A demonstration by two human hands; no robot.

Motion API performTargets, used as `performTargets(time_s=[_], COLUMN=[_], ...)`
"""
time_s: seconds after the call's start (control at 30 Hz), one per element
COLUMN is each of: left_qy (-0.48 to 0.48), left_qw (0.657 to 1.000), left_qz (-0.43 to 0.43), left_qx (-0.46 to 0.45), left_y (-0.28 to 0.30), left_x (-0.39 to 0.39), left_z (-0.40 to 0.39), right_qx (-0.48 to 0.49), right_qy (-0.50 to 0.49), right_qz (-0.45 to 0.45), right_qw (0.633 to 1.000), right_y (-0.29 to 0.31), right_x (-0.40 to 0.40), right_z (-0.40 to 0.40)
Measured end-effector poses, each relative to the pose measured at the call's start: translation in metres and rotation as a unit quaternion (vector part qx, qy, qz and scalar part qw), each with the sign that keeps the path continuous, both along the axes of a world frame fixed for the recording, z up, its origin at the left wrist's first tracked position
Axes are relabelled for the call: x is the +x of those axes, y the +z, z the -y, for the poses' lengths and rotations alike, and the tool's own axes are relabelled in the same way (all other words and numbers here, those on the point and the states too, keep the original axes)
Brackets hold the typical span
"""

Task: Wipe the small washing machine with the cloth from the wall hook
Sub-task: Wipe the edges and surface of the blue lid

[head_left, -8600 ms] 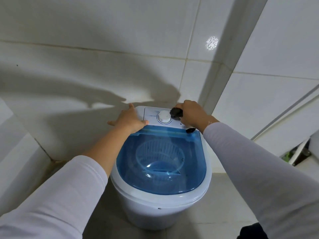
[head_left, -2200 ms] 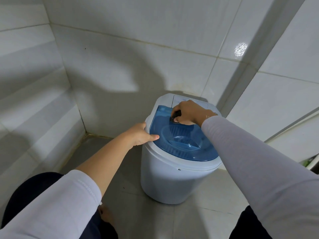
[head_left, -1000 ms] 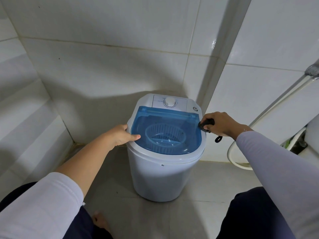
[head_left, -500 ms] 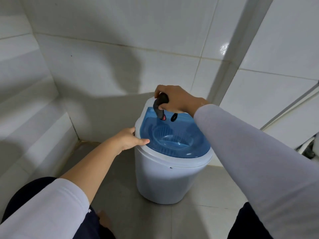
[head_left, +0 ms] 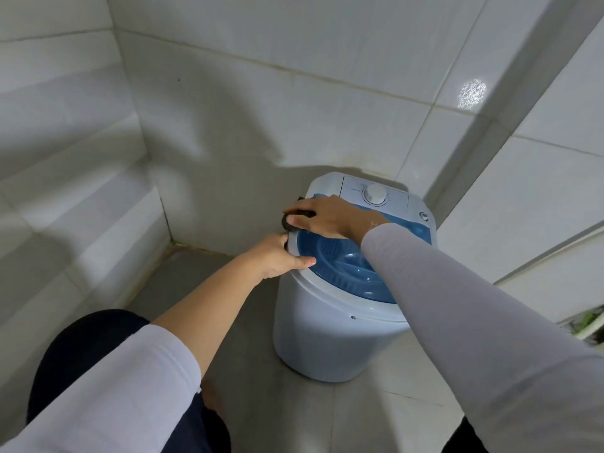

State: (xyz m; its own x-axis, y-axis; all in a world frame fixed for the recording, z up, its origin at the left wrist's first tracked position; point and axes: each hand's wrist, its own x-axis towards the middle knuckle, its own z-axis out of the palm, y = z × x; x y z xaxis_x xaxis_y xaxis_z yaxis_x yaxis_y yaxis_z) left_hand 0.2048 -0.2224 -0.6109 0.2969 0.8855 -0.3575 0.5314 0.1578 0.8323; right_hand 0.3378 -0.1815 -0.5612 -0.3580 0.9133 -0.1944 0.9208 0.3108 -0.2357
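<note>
Washing machine (head_left: 340, 328) update: your right hand (head_left: 330, 217), curled round the dark cloth (head_left: 289, 222), moved from the back edge to the left rim, while your left hand (head_left: 277, 256) gripped that rim.

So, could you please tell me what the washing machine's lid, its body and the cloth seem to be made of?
The lid looks like glossy translucent blue plastic: the ribbed basket shows through it and it catches highlights. The washing machine body seems to be smooth white plastic with a soft sheen. The dark cloth, bunched under the right hand, looks matte and soft, probably fabric; its weave is too small to tell.
</note>
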Motion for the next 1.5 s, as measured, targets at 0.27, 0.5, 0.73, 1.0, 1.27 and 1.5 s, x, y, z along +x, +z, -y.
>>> performTargets(time_s=[0.27, 0.5, 0.73, 1.0, 1.27, 1.5], left_qy=[0.013, -0.005, 0.012, 0.019, 0.027, 0.033], left_qw=[1.000, 1.000, 1.000, 1.000, 0.999, 0.999], left_qz=[-0.006, 0.006, -0.004, -0.015, -0.021, -0.035], left_qx=[-0.013, 0.002, 0.000, 0.005, 0.003, -0.001], left_y=[-0.002, 0.009, 0.007, 0.010, 0.008, 0.008], left_x=[-0.004, 0.013, 0.004, 0.008, 0.008, 0.009], left_z=[-0.002, 0.008, 0.008, 0.011, 0.010, 0.010], right_qx=[0.024, 0.050, 0.046, 0.060, 0.072, 0.083], right_qy=[0.009, -0.032, -0.047, -0.078, -0.116, -0.146], right_qz=[-0.021, -0.015, -0.023, -0.012, -0.046, -0.046], right_qw=[0.999, 0.998, 0.998, 0.995, 0.990, 0.985], right_y=[-0.008, -0.002, -0.004, -0.001, -0.008, -0.010], right_x=[0.023, 0.066, 0.074, 0.098, 0.130, 0.156], right_z=[0.008, 0.031, 0.034, 0.049, 0.069, 0.087])
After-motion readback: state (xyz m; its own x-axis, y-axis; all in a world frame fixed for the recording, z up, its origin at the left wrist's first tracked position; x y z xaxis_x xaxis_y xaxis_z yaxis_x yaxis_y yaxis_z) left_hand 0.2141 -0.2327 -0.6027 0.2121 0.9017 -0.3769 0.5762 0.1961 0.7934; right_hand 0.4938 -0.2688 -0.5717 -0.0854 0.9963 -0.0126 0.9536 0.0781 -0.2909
